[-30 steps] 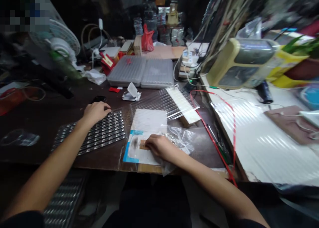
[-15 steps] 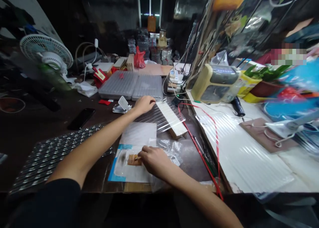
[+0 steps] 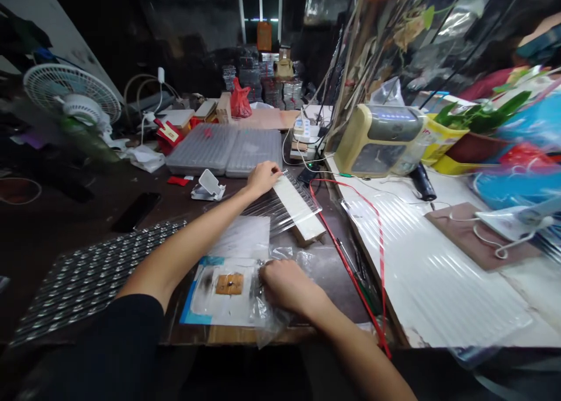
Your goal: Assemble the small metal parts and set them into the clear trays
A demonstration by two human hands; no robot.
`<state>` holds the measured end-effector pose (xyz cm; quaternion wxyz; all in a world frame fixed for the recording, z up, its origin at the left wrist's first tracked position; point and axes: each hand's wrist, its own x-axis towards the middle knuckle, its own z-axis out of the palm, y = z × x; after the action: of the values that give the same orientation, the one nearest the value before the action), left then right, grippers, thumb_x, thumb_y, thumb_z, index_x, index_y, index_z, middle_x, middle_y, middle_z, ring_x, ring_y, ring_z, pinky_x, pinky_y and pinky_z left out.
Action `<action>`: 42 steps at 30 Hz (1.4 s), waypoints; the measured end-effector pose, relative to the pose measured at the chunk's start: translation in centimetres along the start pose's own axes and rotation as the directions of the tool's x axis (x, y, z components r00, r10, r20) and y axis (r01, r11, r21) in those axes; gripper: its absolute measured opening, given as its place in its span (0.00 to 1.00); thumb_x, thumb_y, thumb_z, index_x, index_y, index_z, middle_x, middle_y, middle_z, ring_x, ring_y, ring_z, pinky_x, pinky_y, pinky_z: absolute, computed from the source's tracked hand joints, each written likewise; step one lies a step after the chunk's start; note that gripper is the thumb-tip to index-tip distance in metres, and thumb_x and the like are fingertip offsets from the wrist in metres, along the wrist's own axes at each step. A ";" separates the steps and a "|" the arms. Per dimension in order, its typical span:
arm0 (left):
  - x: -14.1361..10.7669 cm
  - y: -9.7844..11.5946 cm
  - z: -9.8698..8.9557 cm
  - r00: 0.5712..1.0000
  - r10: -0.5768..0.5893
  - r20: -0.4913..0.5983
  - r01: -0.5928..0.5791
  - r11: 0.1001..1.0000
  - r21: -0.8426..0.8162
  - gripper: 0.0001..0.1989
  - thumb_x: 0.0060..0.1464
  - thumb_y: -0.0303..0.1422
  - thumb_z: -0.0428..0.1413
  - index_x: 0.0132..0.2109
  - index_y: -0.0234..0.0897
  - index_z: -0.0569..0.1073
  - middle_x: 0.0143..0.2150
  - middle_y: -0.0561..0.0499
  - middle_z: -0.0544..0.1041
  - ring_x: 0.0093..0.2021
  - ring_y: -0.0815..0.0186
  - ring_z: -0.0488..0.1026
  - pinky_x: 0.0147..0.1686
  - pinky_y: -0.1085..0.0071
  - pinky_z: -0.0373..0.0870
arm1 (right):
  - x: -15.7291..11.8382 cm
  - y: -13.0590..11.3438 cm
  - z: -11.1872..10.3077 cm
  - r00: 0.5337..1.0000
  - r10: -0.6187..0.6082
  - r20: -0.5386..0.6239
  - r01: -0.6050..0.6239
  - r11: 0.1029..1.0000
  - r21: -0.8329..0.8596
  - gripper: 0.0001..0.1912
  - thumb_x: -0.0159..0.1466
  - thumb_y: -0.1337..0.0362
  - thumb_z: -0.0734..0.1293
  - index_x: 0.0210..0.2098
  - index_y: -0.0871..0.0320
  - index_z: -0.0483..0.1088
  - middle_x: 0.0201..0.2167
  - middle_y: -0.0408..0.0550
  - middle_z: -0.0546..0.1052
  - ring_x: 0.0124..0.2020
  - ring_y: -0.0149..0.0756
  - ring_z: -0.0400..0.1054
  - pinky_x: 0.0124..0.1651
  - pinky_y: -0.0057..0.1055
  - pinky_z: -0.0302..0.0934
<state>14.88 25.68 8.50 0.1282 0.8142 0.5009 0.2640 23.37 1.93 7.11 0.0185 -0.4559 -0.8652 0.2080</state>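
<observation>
At lower left, a grey studded metal sheet (image 3: 87, 278) lies on the dark wooden table (image 3: 56, 214). Your left hand (image 3: 263, 179) sits half-curled on the edge of a clear ridged plastic sheet (image 3: 280, 211), beside a long white strip (image 3: 295, 205); whether it pinches the sheet can't be told. Left of your right hand (image 3: 287, 287), a tan square patch (image 3: 229, 284) lies under clear film on a white-and-blue card (image 3: 228, 310). That hand, also half-curled, rests on a crumpled clear plastic bag (image 3: 274, 319), its grip unclear.

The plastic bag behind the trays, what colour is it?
The plastic bag is red, in the head view.
</observation>
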 end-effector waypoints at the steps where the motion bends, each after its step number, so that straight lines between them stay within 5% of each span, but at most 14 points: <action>1: -0.6 0.0 -0.6 1.000 0.012 -0.011 -0.012 1.000 -0.026 0.08 0.60 0.34 0.55 0.40 0.35 0.77 0.42 0.45 0.80 0.43 0.61 0.75 0.45 0.68 0.69 | 0.0 0.0 -0.2 1.000 0.009 0.003 -0.009 1.000 0.003 0.09 0.56 0.73 0.65 0.33 0.68 0.77 0.33 0.66 0.80 0.32 0.49 0.77 0.31 0.32 0.60; 6: -8.0 -0.9 -5.0 0.997 0.070 -0.020 -0.073 0.940 -0.332 0.07 0.61 0.34 0.54 0.41 0.33 0.72 0.32 0.50 0.78 0.35 0.65 0.76 0.40 0.70 0.70 | 0.3 0.2 -1.0 1.000 -0.018 0.012 0.017 0.996 0.091 0.09 0.60 0.70 0.64 0.37 0.63 0.76 0.33 0.56 0.80 0.32 0.41 0.74 0.32 0.29 0.59; 9: -15.1 -2.3 -7.9 0.995 0.020 0.094 0.023 0.898 -0.439 0.08 0.59 0.34 0.55 0.43 0.35 0.73 0.38 0.48 0.79 0.37 0.64 0.77 0.39 0.70 0.72 | 1.0 0.6 -0.7 0.992 -0.106 -0.066 0.119 0.965 0.233 0.11 0.63 0.73 0.62 0.41 0.61 0.75 0.38 0.53 0.80 0.36 0.37 0.73 0.39 0.28 0.61; 11: -20.1 -3.4 -9.1 0.982 -0.050 0.184 0.116 0.922 -0.370 0.09 0.59 0.32 0.54 0.43 0.37 0.77 0.41 0.48 0.80 0.41 0.62 0.78 0.43 0.68 0.73 | 1.6 0.6 -0.3 0.981 -0.142 -0.133 0.177 0.935 0.307 0.13 0.65 0.74 0.60 0.43 0.61 0.75 0.41 0.53 0.79 0.40 0.37 0.73 0.43 0.29 0.62; 14: -26.2 -4.9 -9.1 0.968 -0.169 0.186 0.212 0.946 -0.245 0.10 0.60 0.32 0.53 0.42 0.41 0.79 0.43 0.50 0.81 0.44 0.61 0.77 0.46 0.66 0.73 | 2.4 0.2 0.4 0.974 -0.148 -0.173 0.202 0.910 0.362 0.13 0.68 0.71 0.59 0.43 0.60 0.75 0.39 0.51 0.79 0.40 0.36 0.73 0.44 0.30 0.63; 17: -29.6 -5.8 -7.8 0.980 -0.157 0.125 0.178 0.969 -0.175 0.08 0.60 0.33 0.54 0.43 0.42 0.78 0.44 0.49 0.80 0.45 0.61 0.77 0.47 0.65 0.73 | 3.2 -0.5 1.3 0.977 -0.122 -0.174 0.179 0.913 0.366 0.12 0.68 0.69 0.61 0.42 0.60 0.76 0.38 0.51 0.80 0.39 0.36 0.73 0.44 0.31 0.63; 22: -30.7 -5.8 -6.8 0.995 -0.086 0.047 0.089 0.993 -0.079 0.07 0.62 0.32 0.55 0.44 0.42 0.78 0.44 0.48 0.80 0.46 0.59 0.75 0.51 0.61 0.70 | 4.2 -1.3 2.6 0.975 -0.044 -0.219 0.127 0.917 0.379 0.11 0.67 0.69 0.62 0.42 0.60 0.77 0.40 0.52 0.80 0.41 0.38 0.74 0.45 0.32 0.65; 27: -30.8 -4.5 -6.2 0.984 -0.174 -0.045 0.152 0.937 -0.314 0.04 0.59 0.34 0.58 0.41 0.42 0.77 0.40 0.50 0.81 0.42 0.62 0.77 0.45 0.66 0.74 | 4.5 -1.1 3.0 0.971 -0.002 -0.241 0.095 0.924 0.371 0.10 0.66 0.67 0.63 0.40 0.59 0.77 0.37 0.50 0.80 0.39 0.37 0.74 0.44 0.33 0.65; 42: -31.0 -4.1 -5.1 0.999 -0.044 -0.016 0.038 0.958 -0.284 0.04 0.59 0.33 0.60 0.41 0.44 0.79 0.40 0.53 0.82 0.42 0.63 0.77 0.46 0.65 0.72 | 4.3 -1.4 3.8 0.979 -0.028 -0.203 0.098 0.936 0.338 0.11 0.67 0.71 0.61 0.42 0.60 0.76 0.40 0.50 0.78 0.39 0.36 0.73 0.43 0.30 0.64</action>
<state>-2.17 -0.02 1.43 0.2436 0.7740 0.4759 0.3393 18.88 3.39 3.47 0.1899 -0.4356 -0.8232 0.3106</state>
